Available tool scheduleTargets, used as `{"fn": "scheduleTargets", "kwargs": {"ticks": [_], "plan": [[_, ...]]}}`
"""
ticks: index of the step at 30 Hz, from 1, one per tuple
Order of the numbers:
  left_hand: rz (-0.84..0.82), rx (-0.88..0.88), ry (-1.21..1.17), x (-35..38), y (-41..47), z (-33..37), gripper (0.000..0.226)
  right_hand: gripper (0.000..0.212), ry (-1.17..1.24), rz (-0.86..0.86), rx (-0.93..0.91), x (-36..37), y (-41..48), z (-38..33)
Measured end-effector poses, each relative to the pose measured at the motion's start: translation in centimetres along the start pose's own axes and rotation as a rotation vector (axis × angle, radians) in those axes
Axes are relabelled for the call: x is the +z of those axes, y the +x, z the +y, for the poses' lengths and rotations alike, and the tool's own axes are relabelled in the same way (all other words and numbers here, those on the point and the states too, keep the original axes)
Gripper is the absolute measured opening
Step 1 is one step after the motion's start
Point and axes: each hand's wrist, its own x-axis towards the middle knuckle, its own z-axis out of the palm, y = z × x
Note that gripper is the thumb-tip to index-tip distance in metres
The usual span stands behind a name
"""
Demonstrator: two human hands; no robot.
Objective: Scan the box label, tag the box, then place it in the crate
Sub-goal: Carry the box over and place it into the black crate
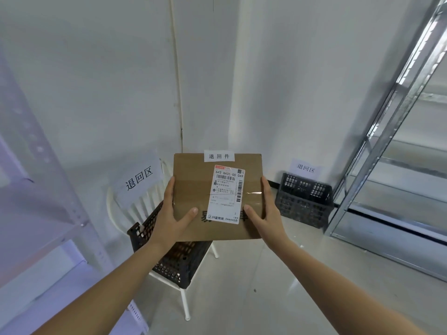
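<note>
I hold a brown cardboard box [193, 175] in front of me, above a black perforated crate [179, 264] that rests on a white chair [142, 204]. My left hand [173, 211] grips the box's left edge, thumb on its top face. My right hand [264, 211] grips the right edge the same way. A white shipping label [226, 194] with barcodes is stuck on the box top. A white paper tag [219, 156] with black characters sits at the box's far edge.
A second black crate [303, 199] stands on the floor by the wall at right, under a paper sign [306, 168]. Another sign [139, 181] hangs on the chair back. Metal shelving [396, 131] rises at right, and a pale rack [36, 189] at left.
</note>
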Motion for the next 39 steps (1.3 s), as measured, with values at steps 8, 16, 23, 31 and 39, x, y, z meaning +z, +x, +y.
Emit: {"fn": "scheduleTargets", "kwargs": {"ticks": [8, 16, 23, 31, 39], "plan": [[0.114, -0.086, -0.052, 3.5, 10.9, -5.9, 0.089, 0.084, -0.057, -0.131, -0.044, 1.6, 14.6, 5.7], [0.298, -0.295, -0.061, 4.7, 16.7, -10.4, 0.089, 0.081, -0.024, -0.372, -0.087, 5.4, 25.5, 10.0], [0.507, -0.411, -0.023, 6.6, 17.2, -13.1, 0.087, 0.084, 0.001, -0.656, -0.124, 9.7, 31.9, 14.0], [0.773, -0.540, -0.033, 11.4, 17.4, -16.1, 0.086, 0.078, -0.002, -0.916, -0.161, 12.9, 36.3, 18.6], [0.800, -0.685, -0.038, 12.7, 16.4, -23.7, 0.081, 0.075, 0.026, -1.091, -0.034, 18.0, 35.9, 25.8]]}}
